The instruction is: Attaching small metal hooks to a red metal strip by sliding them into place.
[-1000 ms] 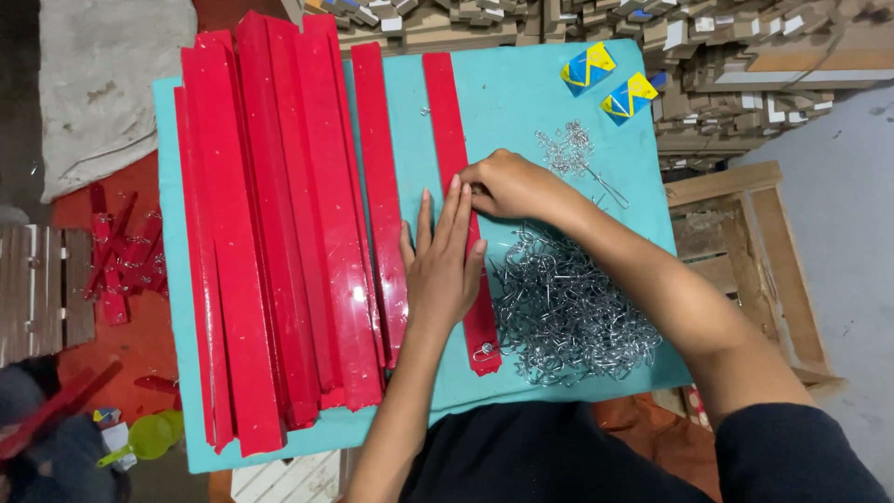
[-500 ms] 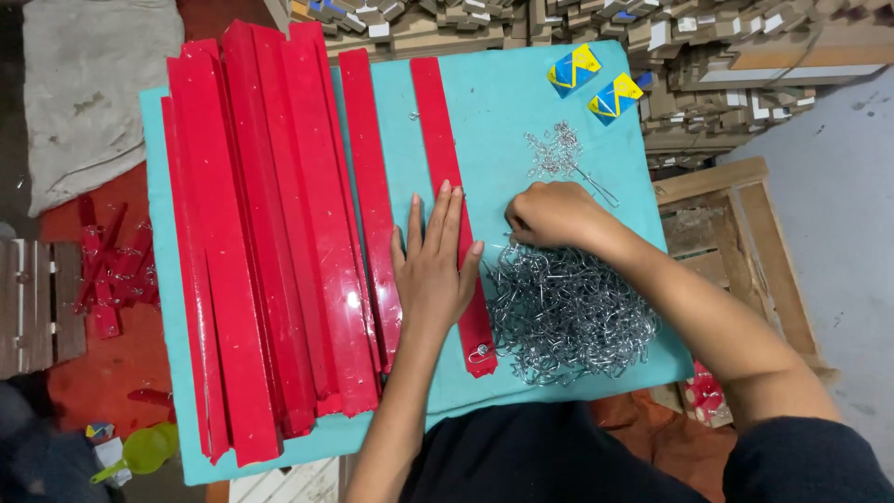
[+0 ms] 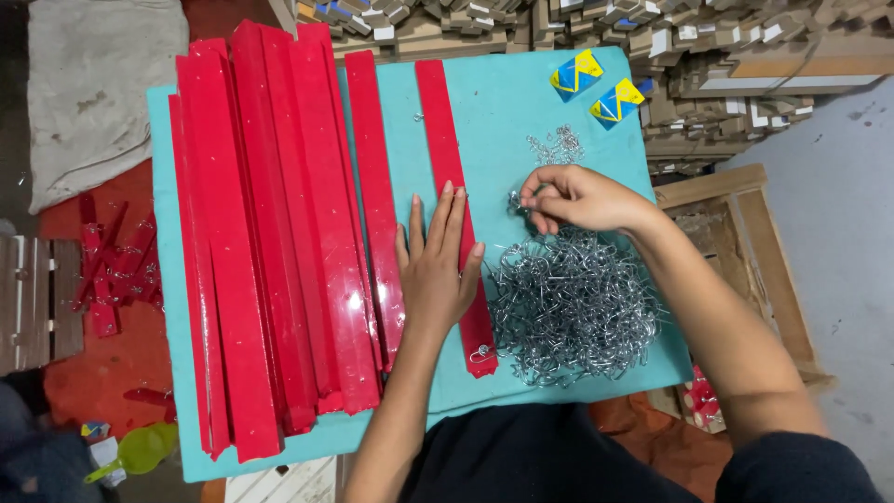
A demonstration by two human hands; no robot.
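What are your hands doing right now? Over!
Left hand flat, pressing the single red strip on the teal board. Right hand pinching a wire hook at the top of the hook pile. Nothing in the way.

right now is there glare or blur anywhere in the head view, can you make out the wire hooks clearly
Head view: even, soft light, no hard shadows. Small glare spots on the glossy red strips. The pile of wire hooks is sharp enough to see single loops, though tangled. The right hand and left hand show no motion blur. The top corners bend slightly from the wide lens.
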